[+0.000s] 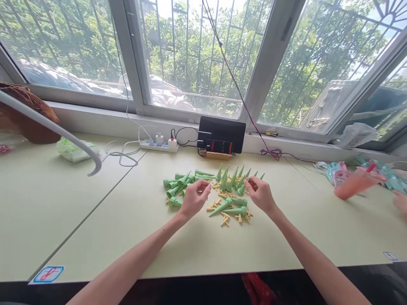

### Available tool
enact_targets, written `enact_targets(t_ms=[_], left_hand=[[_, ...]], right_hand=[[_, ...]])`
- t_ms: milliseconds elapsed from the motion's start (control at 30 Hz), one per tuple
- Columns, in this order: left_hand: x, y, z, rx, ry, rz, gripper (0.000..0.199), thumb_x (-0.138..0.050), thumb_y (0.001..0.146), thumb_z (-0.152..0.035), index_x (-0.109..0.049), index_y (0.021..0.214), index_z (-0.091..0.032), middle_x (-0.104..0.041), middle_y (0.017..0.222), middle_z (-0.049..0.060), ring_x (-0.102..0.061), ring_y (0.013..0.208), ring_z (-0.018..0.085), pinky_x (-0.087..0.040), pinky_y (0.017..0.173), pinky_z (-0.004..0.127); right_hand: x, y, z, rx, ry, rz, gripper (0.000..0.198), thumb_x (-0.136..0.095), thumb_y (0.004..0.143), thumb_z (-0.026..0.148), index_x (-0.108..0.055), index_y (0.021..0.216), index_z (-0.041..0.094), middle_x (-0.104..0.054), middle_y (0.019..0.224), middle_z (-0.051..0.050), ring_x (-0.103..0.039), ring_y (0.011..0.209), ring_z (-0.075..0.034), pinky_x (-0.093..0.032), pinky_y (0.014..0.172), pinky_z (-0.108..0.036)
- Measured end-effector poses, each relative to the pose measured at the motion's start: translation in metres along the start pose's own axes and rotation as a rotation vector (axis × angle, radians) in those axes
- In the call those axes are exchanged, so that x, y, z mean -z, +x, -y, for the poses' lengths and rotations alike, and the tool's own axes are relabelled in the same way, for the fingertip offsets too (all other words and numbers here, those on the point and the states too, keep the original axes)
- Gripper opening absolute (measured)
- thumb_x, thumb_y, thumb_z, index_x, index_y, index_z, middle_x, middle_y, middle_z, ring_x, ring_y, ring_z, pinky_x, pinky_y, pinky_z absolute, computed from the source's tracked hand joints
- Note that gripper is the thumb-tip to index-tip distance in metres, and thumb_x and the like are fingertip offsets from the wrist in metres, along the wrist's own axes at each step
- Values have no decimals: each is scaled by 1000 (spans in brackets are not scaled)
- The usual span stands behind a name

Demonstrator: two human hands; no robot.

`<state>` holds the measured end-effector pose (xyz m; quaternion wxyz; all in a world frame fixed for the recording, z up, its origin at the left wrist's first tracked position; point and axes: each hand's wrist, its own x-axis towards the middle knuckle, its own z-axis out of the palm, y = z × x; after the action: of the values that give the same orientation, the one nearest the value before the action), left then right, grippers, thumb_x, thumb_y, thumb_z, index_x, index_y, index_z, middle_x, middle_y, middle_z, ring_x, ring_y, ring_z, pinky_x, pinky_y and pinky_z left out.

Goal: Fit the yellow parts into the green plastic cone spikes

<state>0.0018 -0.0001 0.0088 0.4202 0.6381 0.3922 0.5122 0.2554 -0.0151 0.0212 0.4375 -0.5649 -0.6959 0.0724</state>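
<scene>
My left hand [194, 198] hovers beside a pile of green plastic spikes [180, 183], with its fingers curled in towards the thumb. Whether anything small sits between those fingertips is hidden. My right hand [261, 194] is closed at the right end of a group of upright green spikes [229, 180]. Its fingertips pinch a green spike [241, 191], partly covered by the fingers. Between the hands, more green spikes [233, 209] lie flat among small yellow plastic pegs [225, 218].
A phone [219, 147] leans against a black tablet [221, 129] behind the spikes. A power strip [159, 145] with white cables stands to their left. On the right are a red-tinted cup [354, 185], pink and teal items [341, 173] and another person's hand [400, 201]. A white curved bar [63, 127] crosses the left side.
</scene>
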Motion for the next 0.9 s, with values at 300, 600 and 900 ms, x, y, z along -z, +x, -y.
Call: enact_targets(t_ms=[300,600,900], left_hand=[[1,3,0,114,-124,45,27,-66,81,-41,-63,77,-15,-62,64,1,-52,45,9,-44,43,22],[1,4,2,170,-193,45,24,-68,78,-38,-63,74,-14,-61,61,1,-51,44,8,-43,43,22],[0,4,8,172,-205,56,26,-72,76,-39,-65,78,-14,-62,60,1,-51,43,9,-44,43,23]], right_hand=[[-15,0,-23,-9,-37,54,32,-47,93,43,-54,72,19,-53,60,1,-44,54,-14,-37,55,-28],[-22,5,-25,28,-74,61,35,-45,94,42,-41,66,22,-43,59,3,-37,54,-13,-33,54,-27],[-22,3,-28,4,-47,60,31,-45,94,42,-50,71,20,-49,62,2,-40,54,-14,-35,56,-28]])
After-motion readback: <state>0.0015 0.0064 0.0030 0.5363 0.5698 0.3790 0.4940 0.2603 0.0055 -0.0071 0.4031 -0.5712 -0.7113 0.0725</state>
